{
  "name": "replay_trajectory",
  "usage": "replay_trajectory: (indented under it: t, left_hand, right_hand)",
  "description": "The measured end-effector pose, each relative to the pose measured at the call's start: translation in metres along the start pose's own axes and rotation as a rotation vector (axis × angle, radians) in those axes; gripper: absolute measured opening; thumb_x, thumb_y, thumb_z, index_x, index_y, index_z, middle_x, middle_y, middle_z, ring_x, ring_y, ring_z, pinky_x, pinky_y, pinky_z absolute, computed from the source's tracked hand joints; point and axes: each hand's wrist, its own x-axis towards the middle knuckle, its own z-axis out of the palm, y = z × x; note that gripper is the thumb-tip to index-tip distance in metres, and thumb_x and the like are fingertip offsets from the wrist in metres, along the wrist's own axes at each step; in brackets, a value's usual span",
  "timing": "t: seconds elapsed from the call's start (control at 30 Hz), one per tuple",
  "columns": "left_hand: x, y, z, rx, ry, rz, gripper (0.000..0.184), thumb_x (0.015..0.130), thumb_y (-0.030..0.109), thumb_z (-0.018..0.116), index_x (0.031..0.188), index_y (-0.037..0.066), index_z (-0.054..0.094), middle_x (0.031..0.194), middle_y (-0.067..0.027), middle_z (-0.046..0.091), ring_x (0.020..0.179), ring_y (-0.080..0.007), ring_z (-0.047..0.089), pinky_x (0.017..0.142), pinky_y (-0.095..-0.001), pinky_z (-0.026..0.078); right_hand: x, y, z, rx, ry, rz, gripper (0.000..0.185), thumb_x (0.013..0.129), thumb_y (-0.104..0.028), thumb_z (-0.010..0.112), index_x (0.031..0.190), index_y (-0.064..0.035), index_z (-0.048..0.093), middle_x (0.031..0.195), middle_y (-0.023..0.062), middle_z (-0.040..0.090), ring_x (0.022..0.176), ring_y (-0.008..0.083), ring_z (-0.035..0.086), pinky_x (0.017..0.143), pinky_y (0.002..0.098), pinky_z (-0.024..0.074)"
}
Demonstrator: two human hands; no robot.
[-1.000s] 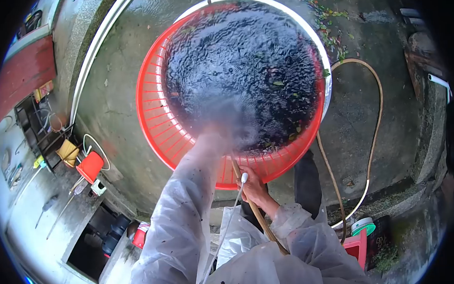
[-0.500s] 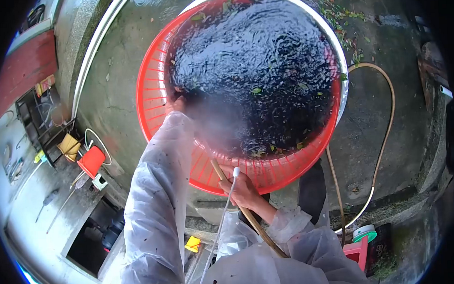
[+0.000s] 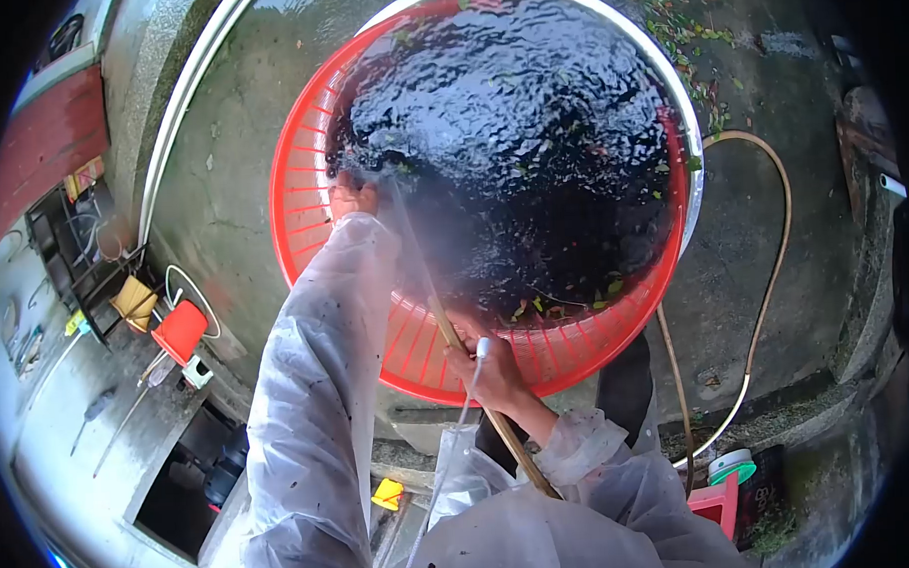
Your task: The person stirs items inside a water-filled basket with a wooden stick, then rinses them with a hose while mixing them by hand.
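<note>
A large red slatted plastic basket (image 3: 301,179) sits inside a wider pale-rimmed tub (image 3: 691,125). Rippling dark water (image 3: 531,171) fills most of it, with small green leaves afloat; what lies beneath is too dark to make out. At the basket's left inner side, by the water's edge, my left hand (image 3: 354,195) has its fingers curled, their tips partly hidden. Below the near rim, my right hand (image 3: 493,378) grips a tan hose (image 3: 510,444), and a jet of water runs from its end toward my left hand. A white-tipped thin cord (image 3: 484,348) lies across my right hand.
A tan hose loop (image 3: 784,202) lies on the wet concrete to the right. Scattered leaves (image 3: 676,26) lie behind the tub. White pipes (image 3: 169,144), a red dustpan (image 3: 182,329) and tools stand left. A pink stool (image 3: 718,505) is at lower right.
My left hand has moved slightly up along the basket's inner side and shows more clearly. The hose end and right hand have shifted slightly, and the water jet is now plainly visible.
</note>
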Motion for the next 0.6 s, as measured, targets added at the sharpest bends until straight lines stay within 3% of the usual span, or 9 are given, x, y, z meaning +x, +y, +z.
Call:
replay_trajectory:
  t: [0.07, 0.17, 0.2, 0.27, 0.3, 0.37, 0.47, 0.53, 0.6]
  left_hand:
    - [0.007, 0.011, -0.003, 0.032, 0.007, 0.020, 0.055, 0.073, 0.028, 0.069, 0.120, 0.002, 0.055, 0.112, -0.0294, 0.059, 0.107, -0.0439, 0.056, 0.094, -0.0467, 0.046]
    - [0.017, 0.029, -0.007, -0.002, 0.005, -0.005, 0.055, 0.073, 0.026, 0.070, 0.119, 0.002, 0.052, 0.116, -0.0296, 0.056, 0.110, -0.0445, 0.053, 0.094, -0.0474, 0.045]
    - [0.018, 0.040, -0.011, 0.026, 0.031, -0.020, 0.055, 0.072, 0.026, 0.070, 0.119, 0.002, 0.051, 0.117, -0.0297, 0.054, 0.111, -0.0448, 0.053, 0.094, -0.0478, 0.044]
    - [0.018, 0.061, -0.019, 0.022, 0.063, -0.025, 0.055, 0.072, 0.026, 0.071, 0.117, 0.002, 0.050, 0.118, -0.0292, 0.052, 0.111, -0.0450, 0.052, 0.096, -0.0487, 0.043]
    - [0.021, 0.064, -0.014, 0.021, 0.059, -0.021, 0.055, 0.072, 0.026, 0.071, 0.117, 0.002, 0.050, 0.118, -0.0292, 0.052, 0.111, -0.0450, 0.052, 0.096, -0.0487, 0.043]
    - [0.026, 0.078, -0.012, 0.018, 0.147, 0.024, 0.055, 0.071, 0.026, 0.072, 0.116, 0.003, 0.050, 0.117, -0.0279, 0.053, 0.112, -0.0439, 0.052, 0.097, -0.0483, 0.042]
    - [0.031, 0.099, -0.006, -0.002, 0.087, 0.008, 0.059, 0.072, 0.025, 0.070, 0.122, 0.002, 0.048, 0.123, -0.0290, 0.049, 0.117, -0.0436, 0.048, 0.101, -0.0467, 0.039]
    - [0.039, 0.106, 0.005, 0.003, 0.092, 0.051, 0.063, 0.072, 0.025, 0.069, 0.126, 0.002, 0.046, 0.125, -0.0296, 0.047, 0.119, -0.0438, 0.047, 0.103, -0.0461, 0.038]
    - [0.038, 0.118, 0.014, 0.022, 0.135, 0.079, 0.071, 0.072, 0.025, 0.067, 0.132, -0.001, 0.041, 0.134, -0.0333, 0.039, 0.127, -0.0450, 0.039, 0.109, -0.0440, 0.033]
  right_hand:
    - [0.005, -0.007, -0.001, -0.026, 0.042, -0.127, 0.049, 0.091, -0.001, 0.053, 0.139, -0.0114, 0.044, 0.066, -0.0030, 0.048, 0.042, 0.0037, 0.040, 0.035, 0.0227, 0.0312]
    - [0.007, -0.027, -0.006, 0.079, 0.016, 0.030, 0.047, 0.092, -0.003, 0.054, 0.138, -0.0101, 0.045, 0.067, -0.0028, 0.048, 0.042, 0.0034, 0.040, 0.034, 0.0221, 0.0313]
    - [0.007, -0.034, -0.006, 0.121, 0.009, 0.091, 0.047, 0.094, -0.003, 0.053, 0.140, -0.0067, 0.043, 0.106, 0.0041, 0.046, 0.087, 0.0102, 0.041, 0.070, 0.0258, 0.0338]
    - [0.008, -0.036, -0.008, 0.164, 0.008, 0.152, 0.048, 0.095, -0.002, 0.051, 0.142, -0.0032, 0.041, 0.145, 0.0111, 0.044, 0.132, 0.0169, 0.042, 0.105, 0.0294, 0.0362]
    - [0.009, -0.034, -0.009, 0.123, 0.027, 0.123, 0.046, 0.094, -0.004, 0.053, 0.139, -0.0073, 0.043, 0.106, 0.0042, 0.046, 0.088, 0.0101, 0.041, 0.070, 0.0258, 0.0343]
    - [0.009, -0.031, -0.011, 0.087, 0.047, 0.096, 0.045, 0.094, -0.006, 0.055, 0.137, -0.0114, 0.045, 0.067, -0.0028, 0.048, 0.043, 0.0033, 0.041, 0.034, 0.0223, 0.0323]
    - [0.007, -0.033, -0.019, 0.107, 0.052, 0.182, 0.045, 0.094, -0.008, 0.057, 0.138, -0.0111, 0.045, 0.067, -0.0033, 0.048, 0.045, 0.0030, 0.041, 0.036, 0.0224, 0.0319]
    - [0.006, -0.034, -0.024, 0.064, 0.041, 0.167, 0.043, 0.095, -0.006, 0.055, 0.137, -0.0112, 0.048, 0.091, -0.0034, 0.055, 0.059, 0.0013, 0.047, 0.043, 0.0182, 0.0347]
    - [0.006, -0.023, -0.032, 0.228, 0.021, 0.233, 0.042, 0.095, -0.007, 0.054, 0.136, -0.0129, 0.049, 0.089, -0.0035, 0.054, 0.061, 0.0017, 0.048, 0.044, 0.0186, 0.0359]
